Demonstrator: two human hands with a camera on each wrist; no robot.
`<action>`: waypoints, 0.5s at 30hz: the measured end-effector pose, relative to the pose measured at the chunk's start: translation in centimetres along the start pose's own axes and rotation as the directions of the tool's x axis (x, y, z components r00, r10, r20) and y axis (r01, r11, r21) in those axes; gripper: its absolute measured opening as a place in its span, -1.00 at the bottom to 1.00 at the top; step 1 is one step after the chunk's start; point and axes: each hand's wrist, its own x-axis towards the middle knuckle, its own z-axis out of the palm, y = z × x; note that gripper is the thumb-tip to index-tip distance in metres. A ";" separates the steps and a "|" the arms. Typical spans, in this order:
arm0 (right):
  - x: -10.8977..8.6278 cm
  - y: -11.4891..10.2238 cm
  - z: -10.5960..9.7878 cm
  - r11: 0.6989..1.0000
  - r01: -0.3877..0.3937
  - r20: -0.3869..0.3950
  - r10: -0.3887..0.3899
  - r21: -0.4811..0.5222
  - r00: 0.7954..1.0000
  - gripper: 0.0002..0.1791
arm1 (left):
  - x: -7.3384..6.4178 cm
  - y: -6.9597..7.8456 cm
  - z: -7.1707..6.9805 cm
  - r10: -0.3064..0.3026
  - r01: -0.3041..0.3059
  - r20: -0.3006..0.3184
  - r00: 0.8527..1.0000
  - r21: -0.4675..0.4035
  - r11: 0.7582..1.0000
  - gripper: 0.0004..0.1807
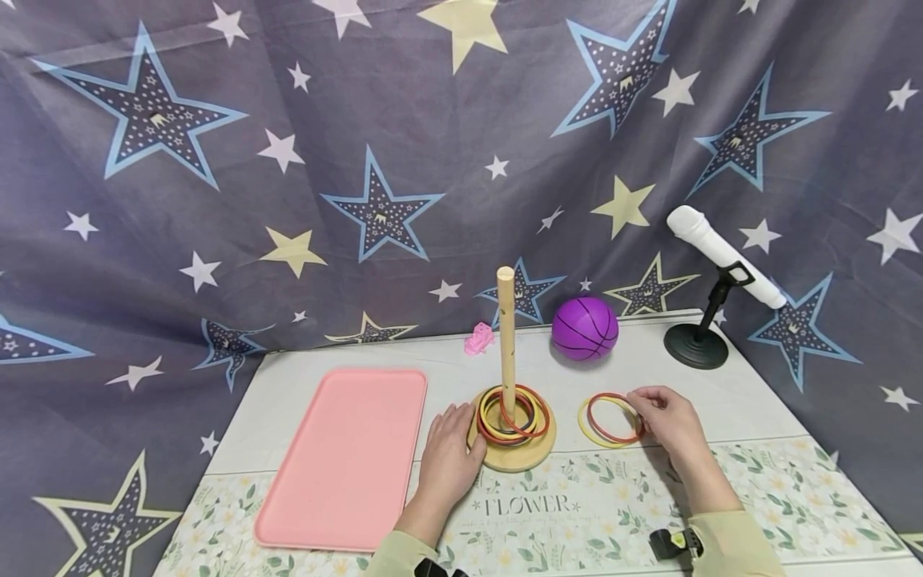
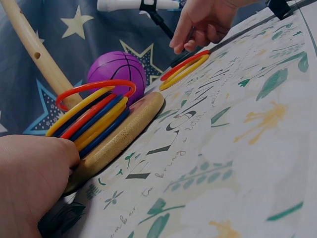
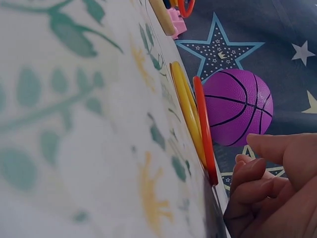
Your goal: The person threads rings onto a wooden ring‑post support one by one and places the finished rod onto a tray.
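In the head view a wooden peg (image 1: pixel 508 344) rises from a round wooden base (image 1: pixel 521 458). Several red, yellow and dark blue rings (image 2: pixel 94 119) lie stacked around the peg, the top red one tilted. My left hand (image 1: pixel 449 453) rests against the base's left side, fingers fairly straight, thumb by its front edge. To the right, a red ring (image 3: pixel 205 131) lies overlapping a yellow ring (image 3: pixel 185 106) on the table. Over their right edge is my right hand (image 1: pixel 667 417), fingers loosely bent; the right wrist view shows its fingertips apart from the rings.
A pink tray (image 1: pixel 346 457) lies at the left. Behind the peg are a small pink object (image 1: pixel 479 339) and a purple basketball (image 1: pixel 585 328). At the back right stands a white microphone (image 1: pixel 724 255) on a black stand (image 1: pixel 695 346). A star-patterned cloth (image 1: pixel 404 104) hangs behind the table.
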 end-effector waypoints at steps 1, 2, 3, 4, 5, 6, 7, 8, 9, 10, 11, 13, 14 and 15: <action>0.1 0.1 0.0 1.000 -0.005 0.002 0.005 -0.001 1.000 -0.52 | 0.0 0.0 0.0 0.001 -0.001 0.000 1.000 0.002 1.000 -0.37; 0.1 0.2 -0.1 1.000 -0.006 0.005 0.006 -0.001 1.000 -0.51 | 0.0 0.0 0.0 0.002 -0.002 -0.001 1.000 0.003 1.000 -0.37; 0.2 0.3 -0.1 1.000 -0.007 0.006 0.007 0.000 1.000 -0.50 | 0.0 0.0 0.0 0.002 -0.002 0.001 1.000 0.004 1.000 -0.37; 0.2 0.5 -0.1 1.000 -0.007 0.007 0.007 0.002 1.000 -0.50 | 0.0 0.0 0.0 0.002 -0.002 0.001 1.000 0.006 1.000 -0.37; 0.3 0.6 -0.1 1.000 -0.012 0.007 0.012 0.002 1.000 -0.50 | 0.0 0.0 0.0 0.003 -0.003 0.001 1.000 0.007 1.000 -0.37; 0.3 0.7 -0.2 1.000 -0.012 0.010 0.012 0.007 1.000 -0.49 | 0.0 0.0 0.0 0.004 -0.004 0.000 1.000 0.007 1.000 -0.37; 0.4 0.8 -0.2 1.000 -0.012 0.012 0.012 0.012 1.000 -0.49 | 0.0 -0.1 0.1 0.005 -0.005 -0.001 1.000 0.008 1.000 -0.37; 0.4 0.9 -0.2 1.000 -0.013 0.013 0.013 0.016 1.000 -0.48 | 0.0 -0.1 0.1 0.005 -0.005 -0.001 1.000 0.007 1.000 -0.37; 0.5 1.0 -0.2 1.000 -0.017 0.014 0.017 0.019 1.000 -0.49 | 0.0 -0.1 0.1 0.006 -0.006 -0.001 1.000 0.007 1.000 -0.37; 0.5 1.0 -0.3 1.000 -0.020 0.017 0.019 0.021 1.000 -0.48 | 0.0 -0.1 0.1 0.007 -0.007 -0.002 1.000 0.006 1.000 -0.37; 0.5 1.1 -0.3 1.000 -0.021 0.018 0.020 0.023 1.000 -0.47 | 0.0 -0.1 0.1 0.007 -0.007 -0.003 1.000 0.005 1.000 -0.37; 0.6 1.1 -0.3 0.999 -0.024 0.021 0.023 0.024 1.000 -0.46 | 0.0 -0.1 0.1 0.007 -0.007 -0.002 1.000 0.003 1.000 -0.37; 0.7 1.2 -0.3 0.999 -0.026 0.023 0.025 0.025 0.999 -0.45 | 0.0 -0.1 0.1 0.007 -0.007 -0.002 1.000 0.003 1.000 -0.37; 0.7 1.2 -0.4 0.999 -0.027 0.025 0.027 0.025 0.999 -0.45 | 0.0 -0.2 0.1 0.007 -0.007 -0.002 1.000 0.003 1.000 -0.37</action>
